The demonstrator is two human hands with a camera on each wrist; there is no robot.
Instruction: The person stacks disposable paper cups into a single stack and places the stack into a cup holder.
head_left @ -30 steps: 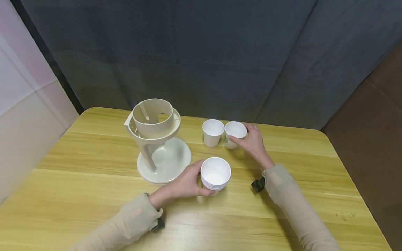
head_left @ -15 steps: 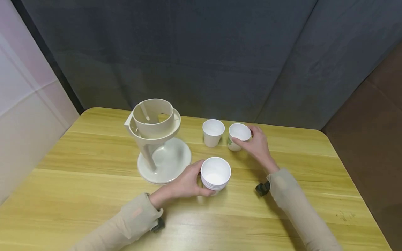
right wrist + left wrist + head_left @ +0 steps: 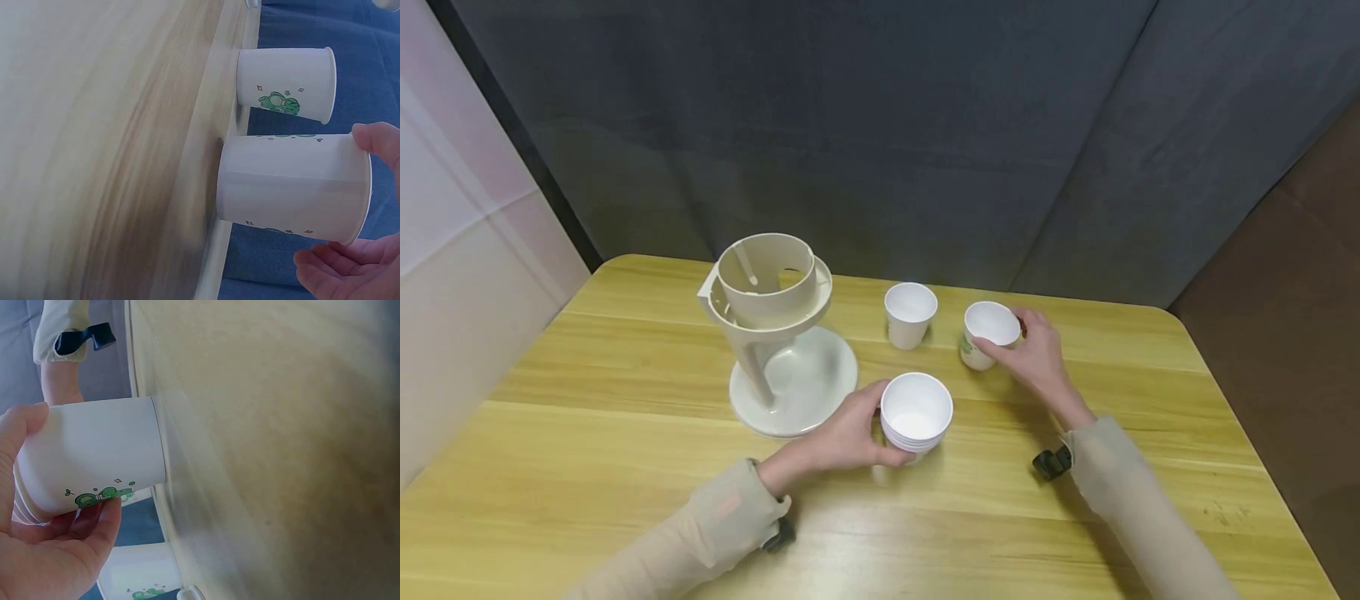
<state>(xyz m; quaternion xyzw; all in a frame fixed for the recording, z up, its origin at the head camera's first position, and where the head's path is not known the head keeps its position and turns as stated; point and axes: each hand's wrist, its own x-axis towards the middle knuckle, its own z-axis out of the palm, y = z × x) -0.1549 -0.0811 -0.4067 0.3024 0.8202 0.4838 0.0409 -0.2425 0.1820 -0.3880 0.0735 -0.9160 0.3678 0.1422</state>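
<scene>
Hands at work on a bench, seen from above and from each wrist. The bench top is yellowish, with wood grain running mostly crosswise, rounded far corners, a soft bright sheen at the near edge and a few dark marks toward the right. Behind it hangs a dark blue-grey curtain; a white panel with a black strip along its border flanks the left, and a brown panel the right. The left grip, a bare hand, is curled round an upright stack of white cups at the middle of the bench. The right grip pinches a single cup near its rim, farther back and to the right. Another cup stands upright between that cup and a cream stand, whose round base rests on the bench at left. Green printing marks the cups' sides.
</scene>
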